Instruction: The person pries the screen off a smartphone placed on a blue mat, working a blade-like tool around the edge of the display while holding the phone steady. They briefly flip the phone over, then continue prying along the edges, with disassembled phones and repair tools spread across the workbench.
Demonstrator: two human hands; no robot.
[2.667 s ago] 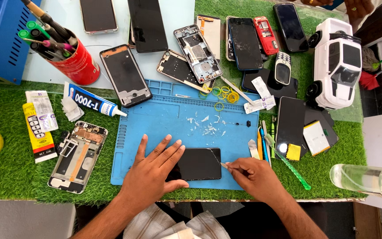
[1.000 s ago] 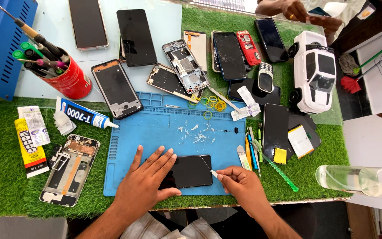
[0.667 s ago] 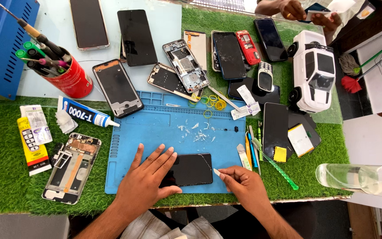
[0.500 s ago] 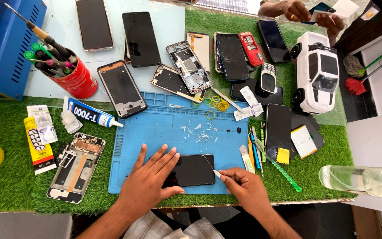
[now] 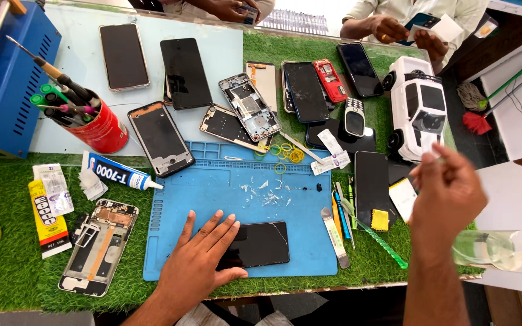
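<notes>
The left hand (image 5: 203, 259) lies flat, fingers spread, on the left end of a black phone screen (image 5: 261, 243) and presses it down without gripping it. The screen lies on the near part of a blue work mat (image 5: 212, 187), and a thin crack shows near its right end. The right hand (image 5: 445, 193) is raised off the bench to the right, above the grass-like green surface (image 5: 7, 284) — its fingers are loosely curled, and whether they pinch anything cannot be told. Small white scraps (image 5: 267, 194) lie scattered on the mat beyond the screen. Just right of the mat sit a metal pry tool (image 5: 335, 236) and a green tool (image 5: 373, 232); a clear bottle (image 5: 502, 250) lies below the raised hand — a white toy car (image 5: 421, 108) stands farther back.
</notes>
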